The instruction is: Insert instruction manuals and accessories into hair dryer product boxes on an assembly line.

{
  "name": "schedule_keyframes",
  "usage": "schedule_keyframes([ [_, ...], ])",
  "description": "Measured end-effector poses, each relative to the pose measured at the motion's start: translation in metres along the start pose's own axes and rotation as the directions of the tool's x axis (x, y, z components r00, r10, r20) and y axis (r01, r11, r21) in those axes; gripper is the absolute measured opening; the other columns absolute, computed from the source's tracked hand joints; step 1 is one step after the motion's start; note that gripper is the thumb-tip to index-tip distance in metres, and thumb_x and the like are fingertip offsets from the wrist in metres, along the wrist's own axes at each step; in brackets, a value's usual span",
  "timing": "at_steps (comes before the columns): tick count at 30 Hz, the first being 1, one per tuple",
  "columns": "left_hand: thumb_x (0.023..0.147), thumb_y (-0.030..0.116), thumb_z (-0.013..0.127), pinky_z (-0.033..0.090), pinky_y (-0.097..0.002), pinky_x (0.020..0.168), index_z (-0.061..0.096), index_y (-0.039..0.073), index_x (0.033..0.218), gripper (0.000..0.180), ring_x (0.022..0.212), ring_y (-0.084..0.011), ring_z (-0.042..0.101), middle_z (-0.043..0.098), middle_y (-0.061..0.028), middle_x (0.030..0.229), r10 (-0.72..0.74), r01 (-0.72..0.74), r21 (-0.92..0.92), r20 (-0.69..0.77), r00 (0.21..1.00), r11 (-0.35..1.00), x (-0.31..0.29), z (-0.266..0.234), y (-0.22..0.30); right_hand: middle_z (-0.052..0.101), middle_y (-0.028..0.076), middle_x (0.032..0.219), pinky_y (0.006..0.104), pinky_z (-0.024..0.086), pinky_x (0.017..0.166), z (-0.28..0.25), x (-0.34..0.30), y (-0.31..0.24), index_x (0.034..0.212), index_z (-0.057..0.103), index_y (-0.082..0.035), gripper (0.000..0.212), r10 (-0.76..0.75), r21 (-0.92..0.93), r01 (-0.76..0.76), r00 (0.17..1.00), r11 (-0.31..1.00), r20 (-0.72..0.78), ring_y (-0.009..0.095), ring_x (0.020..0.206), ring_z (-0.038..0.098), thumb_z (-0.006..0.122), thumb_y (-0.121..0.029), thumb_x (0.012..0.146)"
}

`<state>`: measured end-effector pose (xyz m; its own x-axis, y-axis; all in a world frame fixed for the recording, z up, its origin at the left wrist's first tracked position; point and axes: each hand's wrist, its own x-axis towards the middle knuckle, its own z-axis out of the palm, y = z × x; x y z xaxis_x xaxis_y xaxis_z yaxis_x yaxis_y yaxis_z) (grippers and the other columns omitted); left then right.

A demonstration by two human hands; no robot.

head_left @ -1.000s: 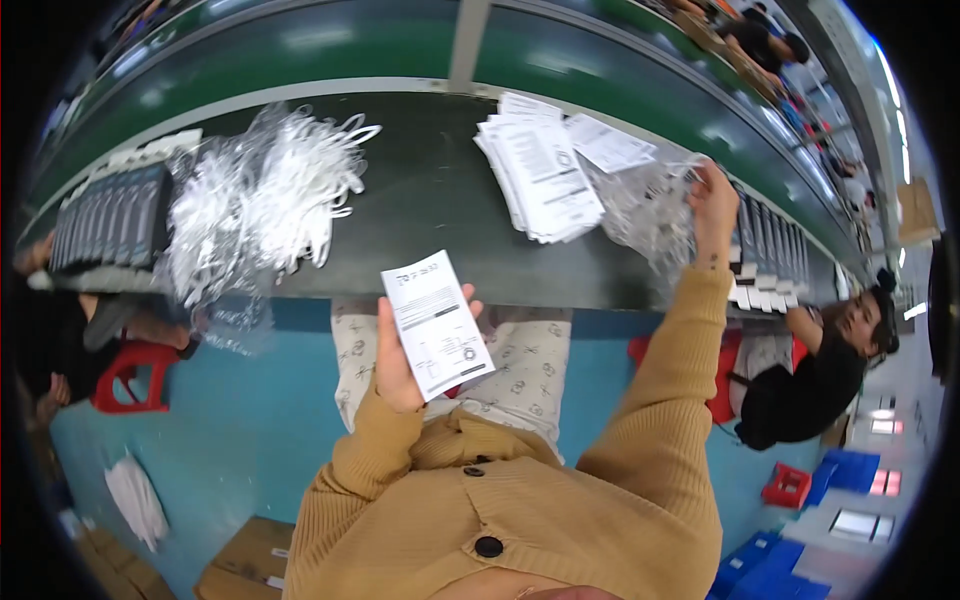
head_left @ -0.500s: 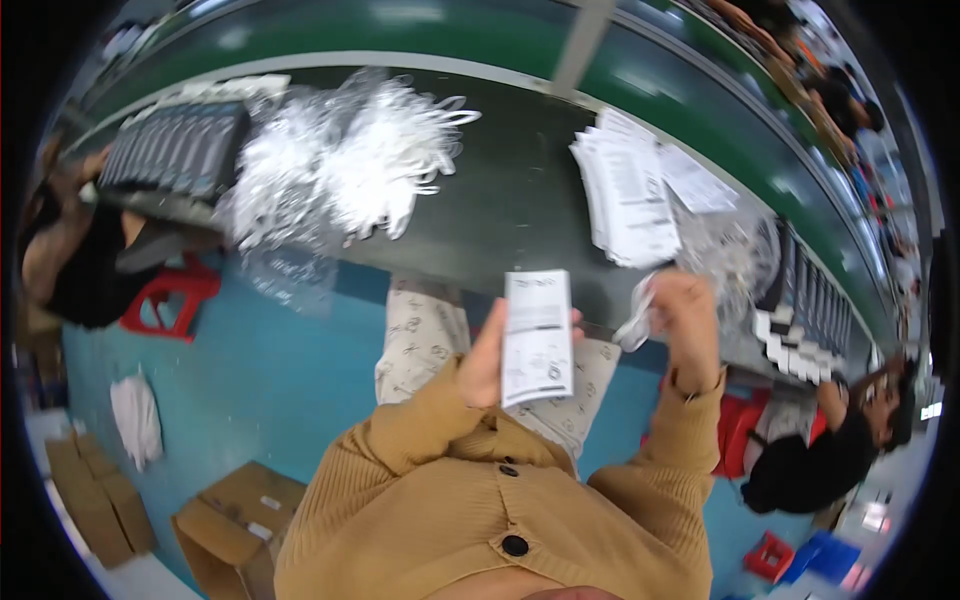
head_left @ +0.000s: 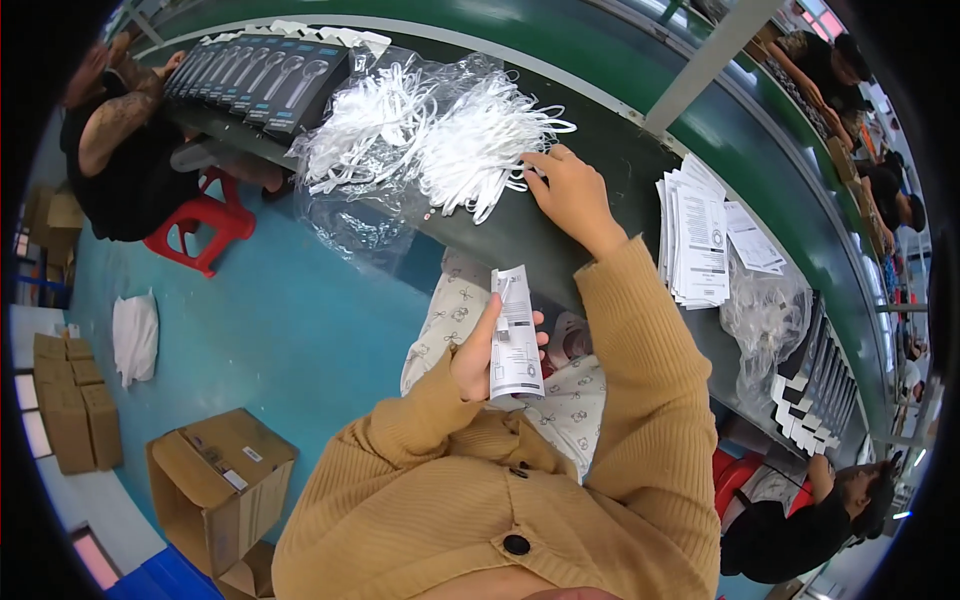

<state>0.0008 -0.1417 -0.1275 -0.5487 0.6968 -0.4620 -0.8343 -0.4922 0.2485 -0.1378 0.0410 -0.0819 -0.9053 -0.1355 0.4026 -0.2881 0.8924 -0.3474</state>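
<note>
My left hand [head_left: 478, 355] is closed around a printed white leaflet [head_left: 517, 365], held upright over my lap. On the leaflet, under my thumb, lies a short white cable with a metal USB plug [head_left: 503, 332]; part of it is hidden by the hand. Reaching forward over the dark table, my right hand [head_left: 575, 198] has thumb and forefinger apart at the right edge of a heap of white looped cables [head_left: 475, 150]. Its fingertips touch or nearly touch the outermost loops. Clear plastic bags [head_left: 365, 215] lie around and under the heap.
Printed leaflets [head_left: 695, 240] are stacked to the right, beside a clear bag of parts [head_left: 765, 315]. Dark boxes [head_left: 265, 80] stand in a row at the far left, more [head_left: 825, 375] at the right. People sit on both sides. A cardboard carton [head_left: 225, 490] is on the floor.
My right hand has moved from beside the leaflet stack, where it held a white cable, left to the heap. That cable now appears on the leaflet in my left hand. The view has turned.
</note>
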Motion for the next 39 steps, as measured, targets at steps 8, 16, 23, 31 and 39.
schedule_keyframes([
  [8,0.094,0.063,0.026,0.049,-0.0466,0.092,0.035,0.012,0.141,0.070,0.117,-0.0280,0.052,0.051,-0.0126,0.132,0.172,-0.167,-0.048,0.112,0.979,0.985,-0.004,0.003,0.013,0.061,0.006,0.081,0.0358,0.049,0.061,-0.034,-0.013,-0.007,0.077,0.067,-0.008,0.008,0.020,0.041,-0.012,0.976,0.999,-0.215,0.026,0.073,0.062,0.066,-0.016,0.077],
  [16,0.094,0.063,0.023,0.040,-0.0433,0.103,0.032,0.009,0.142,0.072,0.124,-0.0287,0.047,0.045,-0.0122,0.138,0.218,-0.195,-0.127,0.203,0.955,0.973,0.005,0.011,0.009,0.056,0.005,0.061,0.0338,0.043,0.048,-0.050,-0.129,-0.091,0.079,0.066,-0.007,0.012,-0.051,0.039,0.049,0.996,0.998,0.074,0.021,0.053,0.054,0.073,-0.012,0.071],
  [23,0.097,0.040,0.049,0.047,-0.0385,0.089,0.047,0.016,0.126,0.038,0.101,-0.0184,0.054,0.056,0.0001,0.100,0.225,-0.200,-0.213,0.100,0.969,0.956,0.010,-0.002,0.002,0.053,0.006,0.077,0.0309,0.046,0.054,-0.056,-0.149,-0.100,0.093,0.067,-0.005,0.028,-0.075,0.220,0.055,0.994,0.974,0.084,0.022,0.068,0.055,0.076,-0.014,0.068],
  [31,0.096,0.035,0.052,0.042,-0.0353,0.093,0.049,0.018,0.101,0.018,0.102,-0.0156,0.050,0.051,0.0031,0.095,0.280,-0.275,-0.064,0.114,0.953,0.959,0.008,0.009,-0.005,0.064,0.018,0.091,0.0355,0.050,0.067,-0.046,-0.165,-0.108,0.111,0.061,0.000,0.042,0.273,0.289,-0.293,0.956,0.911,0.110,0.033,0.080,0.064,0.075,-0.015,0.073],
  [39,0.090,0.017,0.062,0.042,-0.0355,0.096,0.029,0.010,0.142,0.062,0.120,-0.0184,0.047,0.048,-0.0096,0.129,0.222,-0.329,0.493,0.263,0.939,0.806,-0.027,0.025,0.035,0.065,0.015,0.075,0.0313,0.047,0.057,-0.075,-0.157,-0.091,0.086,0.066,0.001,0.008,0.372,0.452,-0.358,0.926,0.817,0.062,0.027,0.062,0.063,0.067,-0.005,0.081],
])
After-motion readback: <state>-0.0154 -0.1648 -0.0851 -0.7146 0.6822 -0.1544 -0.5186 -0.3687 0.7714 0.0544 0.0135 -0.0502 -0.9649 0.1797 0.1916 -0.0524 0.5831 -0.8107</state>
